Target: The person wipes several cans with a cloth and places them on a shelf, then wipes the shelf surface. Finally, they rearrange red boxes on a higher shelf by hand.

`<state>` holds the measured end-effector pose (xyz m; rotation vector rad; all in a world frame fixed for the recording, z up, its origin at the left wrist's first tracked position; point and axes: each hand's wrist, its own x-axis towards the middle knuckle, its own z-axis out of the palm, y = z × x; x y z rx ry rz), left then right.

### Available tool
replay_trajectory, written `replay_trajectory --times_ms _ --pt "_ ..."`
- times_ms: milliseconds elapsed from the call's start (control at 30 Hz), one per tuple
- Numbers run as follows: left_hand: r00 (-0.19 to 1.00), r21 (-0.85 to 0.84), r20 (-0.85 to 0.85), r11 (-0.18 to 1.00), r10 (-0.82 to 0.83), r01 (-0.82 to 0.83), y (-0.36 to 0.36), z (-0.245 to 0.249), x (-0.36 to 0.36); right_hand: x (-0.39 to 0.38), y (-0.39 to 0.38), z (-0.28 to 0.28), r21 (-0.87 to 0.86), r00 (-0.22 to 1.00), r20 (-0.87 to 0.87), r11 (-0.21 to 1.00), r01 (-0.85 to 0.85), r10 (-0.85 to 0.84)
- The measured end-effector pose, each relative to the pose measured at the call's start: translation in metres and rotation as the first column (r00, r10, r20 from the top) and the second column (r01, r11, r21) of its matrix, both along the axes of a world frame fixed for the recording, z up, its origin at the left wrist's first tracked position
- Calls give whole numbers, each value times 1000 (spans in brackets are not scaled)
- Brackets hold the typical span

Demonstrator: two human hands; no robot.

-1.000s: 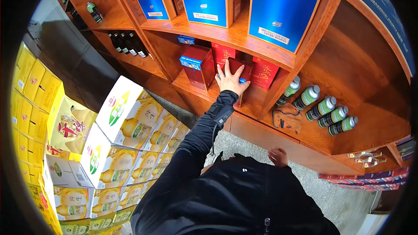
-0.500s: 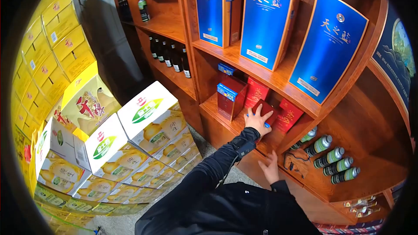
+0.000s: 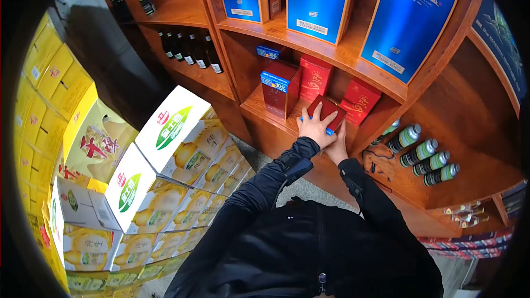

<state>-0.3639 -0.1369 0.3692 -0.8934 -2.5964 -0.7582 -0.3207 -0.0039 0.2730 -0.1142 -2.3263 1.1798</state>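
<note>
A dark red box (image 3: 327,107) stands at the front of the lower shelf, its near side largely covered by my hands. Over its top and front, my left hand (image 3: 317,128) grips it with bent, spread fingers. My right hand (image 3: 338,144) presses against the box's right side from below, partly behind my left hand. Left of them is another dark red box (image 3: 280,91) with a blue price label. A bright red box (image 3: 316,76) stands behind, and a second red box (image 3: 360,99) leans to the right.
Tall blue boxes (image 3: 411,19) line the shelf above. Several cans (image 3: 422,152) stand in the right compartment beside a dark cable (image 3: 381,164). Dark bottles (image 3: 190,51) fill a shelf at the left. Stacked white cartons (image 3: 174,127) and yellow cartons (image 3: 47,96) rise on my left.
My right hand has come up from below the shelf to the dark red box. My left hand stays on that box. The view has shifted, with the shelves now higher in the picture.
</note>
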Motion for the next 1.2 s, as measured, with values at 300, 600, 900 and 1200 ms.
replay_trajectory --times_ms 300,600,900,1200 --pt "998 16 20 998 -60 60 -7 7 -2 0 7 -15 -296 992 30 949 -111 125" --pt "995 -51 -42 995 -86 84 3 8 -15 -4 11 -8 -132 996 88 990 39 -27" --pt "995 -98 -81 994 -51 43 13 12 -14 -11 16 -2 -117 998 54 993 -36 43" --pt "986 -151 -133 986 -98 78 18 12 -16 -8 26 -1 -338 995 49 939 -69 91"
